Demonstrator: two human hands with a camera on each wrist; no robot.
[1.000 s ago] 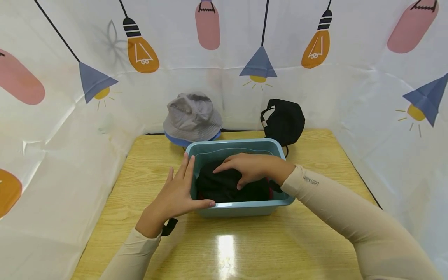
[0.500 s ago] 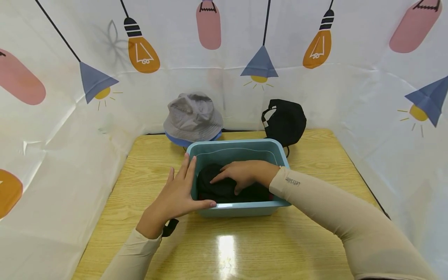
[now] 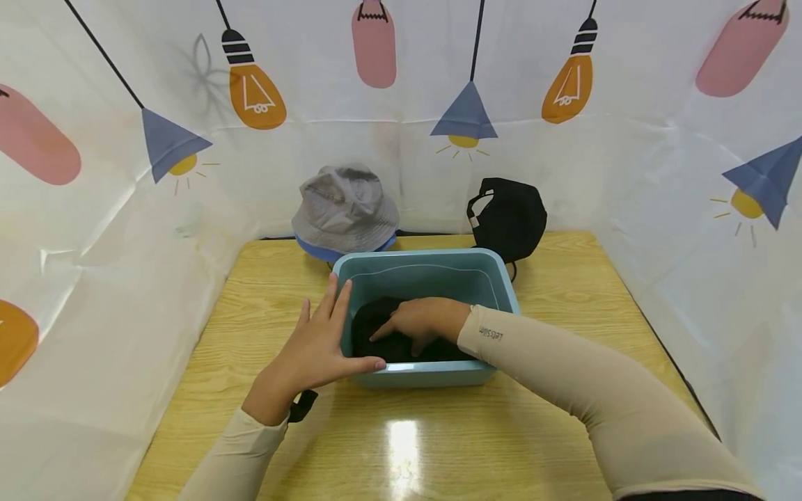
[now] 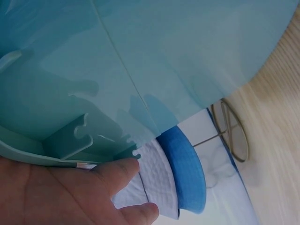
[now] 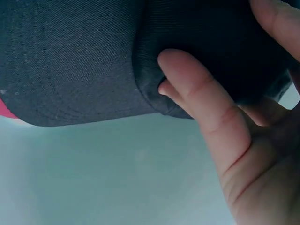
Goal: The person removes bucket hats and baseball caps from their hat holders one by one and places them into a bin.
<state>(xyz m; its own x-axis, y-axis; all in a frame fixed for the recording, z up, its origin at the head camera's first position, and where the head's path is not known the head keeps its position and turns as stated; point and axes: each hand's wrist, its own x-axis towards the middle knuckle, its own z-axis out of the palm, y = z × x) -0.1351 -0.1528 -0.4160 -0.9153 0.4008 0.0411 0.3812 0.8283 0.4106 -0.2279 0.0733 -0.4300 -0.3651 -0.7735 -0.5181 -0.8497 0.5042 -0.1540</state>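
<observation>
A black cap (image 3: 371, 321) lies low inside the light blue plastic bin (image 3: 426, 374). My right hand (image 3: 421, 321) reaches down into the bin, its spread fingers resting on the cap. In the right wrist view, the fingers (image 5: 201, 93) lie against the dark fabric where brim (image 5: 84, 70) and crown meet, and a bit of red shows at the left edge. My left hand (image 3: 313, 351) rests at the bin's front left corner, thumb along the front rim and straight fingers along the left side. The left wrist view shows that hand (image 4: 70, 192) at the bin's rim.
Behind the bin at left, a grey bucket hat (image 3: 344, 212) sits over something with a blue brim (image 3: 313, 250). A second black cap (image 3: 514, 219) stands at the back right, close to the bin. All are on a wooden table (image 3: 301, 452) before a printed white curtain (image 3: 401, 153).
My right hand has gone deeper into the bin and slightly left, and the black cap under it sits lower. My left hand has stayed at the corner.
</observation>
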